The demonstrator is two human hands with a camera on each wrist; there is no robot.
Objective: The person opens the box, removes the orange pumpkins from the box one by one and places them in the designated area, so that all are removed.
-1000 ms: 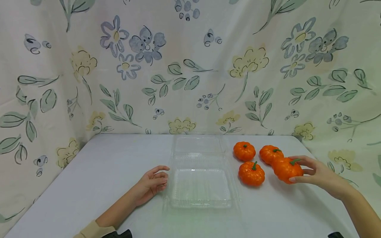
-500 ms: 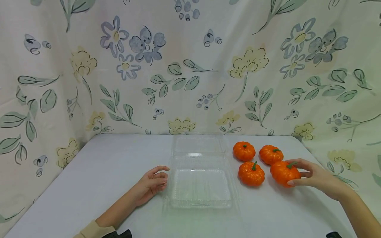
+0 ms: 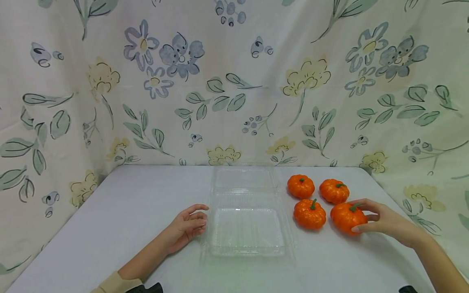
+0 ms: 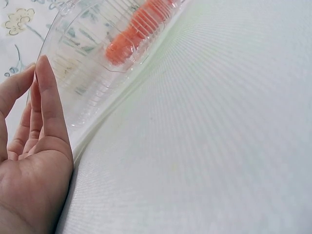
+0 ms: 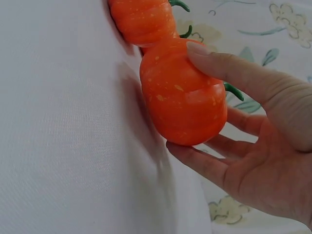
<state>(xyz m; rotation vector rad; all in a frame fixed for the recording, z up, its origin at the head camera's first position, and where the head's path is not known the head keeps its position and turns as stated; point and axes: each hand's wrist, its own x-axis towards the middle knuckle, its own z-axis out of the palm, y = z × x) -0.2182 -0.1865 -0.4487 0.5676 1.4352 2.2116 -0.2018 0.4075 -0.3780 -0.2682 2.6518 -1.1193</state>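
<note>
My right hand (image 3: pixel 390 223) grips a small orange pumpkin (image 3: pixel 344 219) with a green stem, at the front right of the group. In the right wrist view, the thumb lies over one side of this pumpkin (image 5: pixel 180 97) and the fingers curve under the other, close over the white table. A clear plastic clamshell container (image 3: pixel 249 234) stands with its lid raised at the back, mid-table. At its left rim my left hand (image 3: pixel 188 226) pinches the edge between thumb and fingers, seen closer with the hand (image 4: pixel 41 146) in the left wrist view.
Beside the container's right side sit a front pumpkin (image 3: pixel 309 214) and a back pumpkin (image 3: pixel 301 186). Another pumpkin (image 3: pixel 334 191) is just behind the held one. A floral cloth (image 3: pixel 234 89) hangs along the far edge of the white table (image 3: pixel 154 191).
My right hand has moved left and slightly nearer the front, bringing the pumpkin down from overlapping the rear one to a spot in front of it. The left hand and container have stayed put.
</note>
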